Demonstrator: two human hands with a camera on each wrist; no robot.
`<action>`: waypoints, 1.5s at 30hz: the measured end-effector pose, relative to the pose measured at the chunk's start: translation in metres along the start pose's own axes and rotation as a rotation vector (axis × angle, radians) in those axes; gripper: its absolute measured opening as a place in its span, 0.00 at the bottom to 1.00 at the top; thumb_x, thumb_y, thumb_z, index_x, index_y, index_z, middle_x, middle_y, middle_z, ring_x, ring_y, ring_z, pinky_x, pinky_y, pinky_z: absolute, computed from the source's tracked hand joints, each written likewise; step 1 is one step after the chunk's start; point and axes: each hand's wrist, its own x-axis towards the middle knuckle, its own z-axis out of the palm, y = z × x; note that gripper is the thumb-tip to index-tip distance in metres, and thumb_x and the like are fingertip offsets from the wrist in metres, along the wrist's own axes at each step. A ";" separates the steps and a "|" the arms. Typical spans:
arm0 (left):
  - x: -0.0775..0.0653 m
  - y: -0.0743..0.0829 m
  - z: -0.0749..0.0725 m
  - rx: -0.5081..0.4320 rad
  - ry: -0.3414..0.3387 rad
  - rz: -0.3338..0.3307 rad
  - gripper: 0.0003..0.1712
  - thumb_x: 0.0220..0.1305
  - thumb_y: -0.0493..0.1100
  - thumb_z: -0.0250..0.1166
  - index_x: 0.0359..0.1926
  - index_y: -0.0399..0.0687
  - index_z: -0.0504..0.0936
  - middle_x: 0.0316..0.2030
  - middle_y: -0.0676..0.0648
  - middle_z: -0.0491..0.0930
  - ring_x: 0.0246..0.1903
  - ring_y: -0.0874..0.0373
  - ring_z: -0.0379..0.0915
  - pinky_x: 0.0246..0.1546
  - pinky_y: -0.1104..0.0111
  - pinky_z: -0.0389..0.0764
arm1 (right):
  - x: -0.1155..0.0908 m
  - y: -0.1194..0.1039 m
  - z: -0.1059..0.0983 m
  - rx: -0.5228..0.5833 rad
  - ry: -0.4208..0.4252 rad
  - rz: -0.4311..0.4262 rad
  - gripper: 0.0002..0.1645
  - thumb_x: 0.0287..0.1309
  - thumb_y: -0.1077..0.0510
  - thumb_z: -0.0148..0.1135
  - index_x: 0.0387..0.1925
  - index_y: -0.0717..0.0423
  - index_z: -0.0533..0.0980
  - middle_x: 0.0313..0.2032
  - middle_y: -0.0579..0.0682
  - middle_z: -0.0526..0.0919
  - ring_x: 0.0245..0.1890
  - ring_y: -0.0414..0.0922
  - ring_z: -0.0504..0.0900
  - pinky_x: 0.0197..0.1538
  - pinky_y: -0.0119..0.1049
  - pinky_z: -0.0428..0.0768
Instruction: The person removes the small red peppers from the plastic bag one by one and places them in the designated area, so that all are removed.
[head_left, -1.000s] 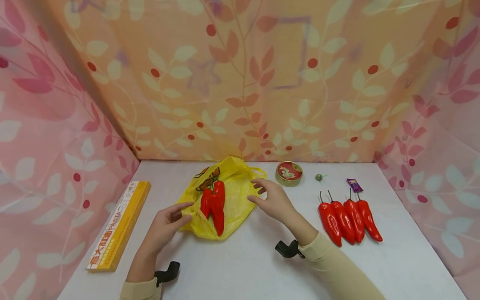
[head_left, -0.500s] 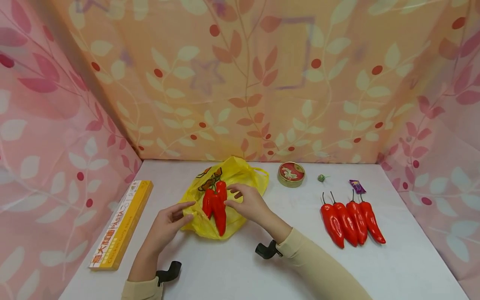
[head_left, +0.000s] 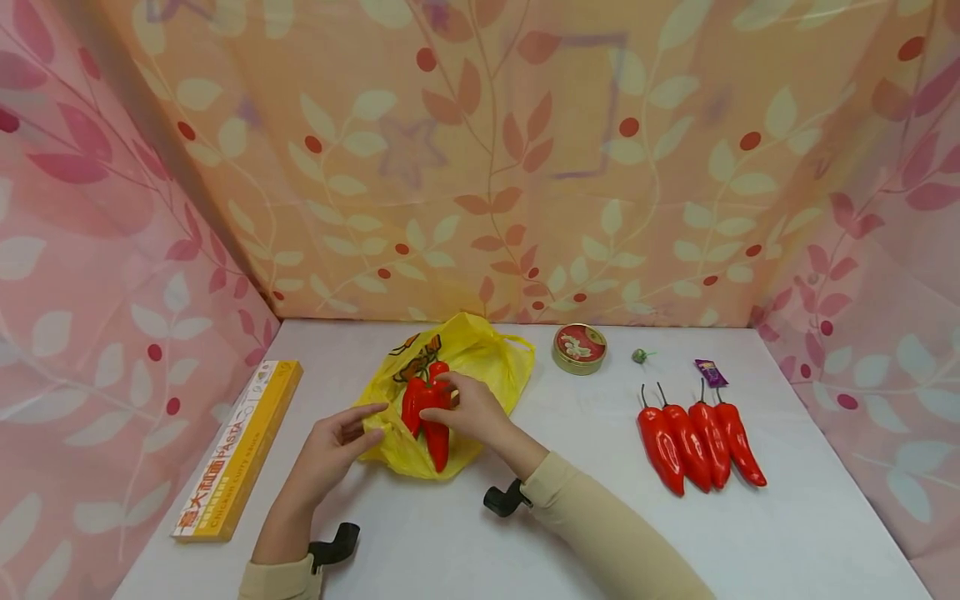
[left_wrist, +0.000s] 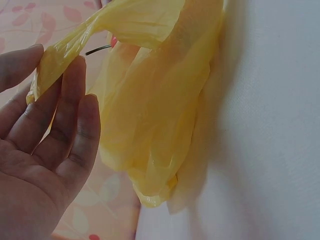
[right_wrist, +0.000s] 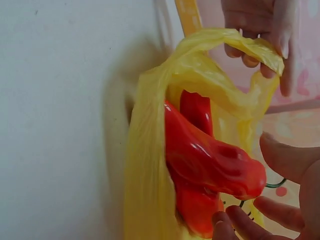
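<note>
My left hand (head_left: 327, 454) pinches the edge of a yellow plastic bag (head_left: 480, 350) between thumb and fingers. In the left wrist view, the lifted flap of the bag (left_wrist: 65, 55) lies between the thumb and fingertips. Several glossy red peppers (right_wrist: 210, 160) with dark green stems lie inside the open bag. My right hand (head_left: 472, 411) reaches over them, fingertips right at the upper peppers. The right wrist view shows its thumb and fingers spread apart on either side of the top pepper's stem end.
On the white table (head_left: 570, 550), several more red peppers (head_left: 705, 446) lie in a row at right. Behind them are a purple packet (head_left: 710, 373) and a small green thing (head_left: 639, 356). A round red-and-gold tin (head_left: 580, 348) stands behind the bag. A yellow pasta box (head_left: 240, 450) lies at left.
My right hand has moved left from beside the bag to over the peppers in it. My left hand keeps its hold on the bag's edge.
</note>
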 end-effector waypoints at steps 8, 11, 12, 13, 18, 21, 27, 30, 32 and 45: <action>0.000 0.002 0.000 -0.002 -0.001 0.009 0.26 0.67 0.46 0.69 0.64 0.49 0.79 0.59 0.41 0.81 0.48 0.59 0.82 0.46 0.74 0.82 | -0.002 -0.002 0.006 -0.022 0.004 -0.003 0.35 0.59 0.49 0.73 0.65 0.51 0.73 0.51 0.50 0.83 0.45 0.45 0.81 0.40 0.34 0.86; 0.000 0.002 0.000 0.003 0.001 0.004 0.26 0.67 0.47 0.69 0.64 0.50 0.80 0.59 0.42 0.81 0.48 0.58 0.82 0.46 0.74 0.82 | -0.005 -0.004 0.004 -0.001 0.004 -0.012 0.33 0.61 0.52 0.71 0.66 0.52 0.72 0.52 0.52 0.83 0.46 0.46 0.82 0.41 0.35 0.86; -0.001 0.002 0.000 0.004 0.001 0.000 0.26 0.67 0.47 0.69 0.64 0.50 0.80 0.59 0.42 0.81 0.49 0.58 0.82 0.46 0.74 0.82 | -0.006 -0.005 0.003 0.009 0.002 -0.014 0.33 0.61 0.53 0.70 0.66 0.52 0.72 0.52 0.53 0.82 0.47 0.47 0.82 0.41 0.36 0.86; -0.001 0.002 0.000 0.002 0.002 -0.004 0.26 0.67 0.47 0.69 0.64 0.50 0.80 0.60 0.42 0.81 0.49 0.58 0.82 0.46 0.74 0.81 | -0.006 -0.006 0.001 0.023 0.002 -0.020 0.33 0.61 0.53 0.70 0.67 0.53 0.72 0.52 0.53 0.82 0.47 0.48 0.82 0.41 0.36 0.86; -0.002 0.001 0.000 -0.008 0.001 -0.013 0.26 0.66 0.48 0.69 0.64 0.51 0.80 0.60 0.42 0.80 0.50 0.57 0.82 0.47 0.75 0.81 | -0.011 -0.008 -0.011 0.073 -0.002 -0.062 0.36 0.63 0.52 0.68 0.70 0.52 0.69 0.55 0.53 0.81 0.51 0.50 0.81 0.42 0.36 0.87; -0.002 0.000 -0.001 -0.009 -0.001 -0.015 0.26 0.66 0.49 0.69 0.64 0.51 0.80 0.59 0.42 0.81 0.49 0.57 0.82 0.47 0.75 0.81 | -0.014 -0.009 -0.019 0.082 0.007 -0.085 0.37 0.63 0.50 0.67 0.71 0.53 0.68 0.56 0.52 0.81 0.53 0.49 0.81 0.44 0.36 0.87; -0.002 -0.001 -0.001 0.006 0.002 -0.027 0.27 0.67 0.49 0.69 0.64 0.50 0.79 0.60 0.42 0.80 0.50 0.56 0.81 0.47 0.75 0.81 | -0.022 -0.008 -0.040 0.121 0.029 -0.068 0.36 0.60 0.46 0.70 0.66 0.56 0.73 0.51 0.50 0.83 0.53 0.49 0.80 0.50 0.40 0.85; -0.002 0.000 0.000 0.007 0.004 -0.031 0.27 0.67 0.49 0.69 0.65 0.50 0.79 0.61 0.42 0.80 0.51 0.55 0.81 0.47 0.75 0.81 | -0.025 -0.005 -0.048 0.158 0.028 -0.046 0.32 0.59 0.45 0.71 0.61 0.54 0.76 0.49 0.50 0.83 0.54 0.50 0.79 0.50 0.42 0.85; -0.002 0.000 0.000 0.000 0.003 -0.036 0.27 0.67 0.49 0.69 0.64 0.50 0.79 0.60 0.42 0.81 0.51 0.54 0.81 0.47 0.75 0.81 | -0.027 -0.002 -0.054 0.181 0.029 -0.027 0.31 0.57 0.44 0.73 0.59 0.53 0.77 0.49 0.49 0.82 0.56 0.51 0.79 0.51 0.43 0.85; -0.002 0.002 0.000 0.006 -0.002 -0.041 0.27 0.67 0.50 0.69 0.65 0.50 0.79 0.61 0.42 0.80 0.52 0.53 0.81 0.48 0.76 0.81 | -0.047 0.024 -0.092 0.345 0.039 -0.023 0.31 0.65 0.48 0.67 0.67 0.48 0.70 0.56 0.54 0.83 0.57 0.52 0.81 0.57 0.47 0.83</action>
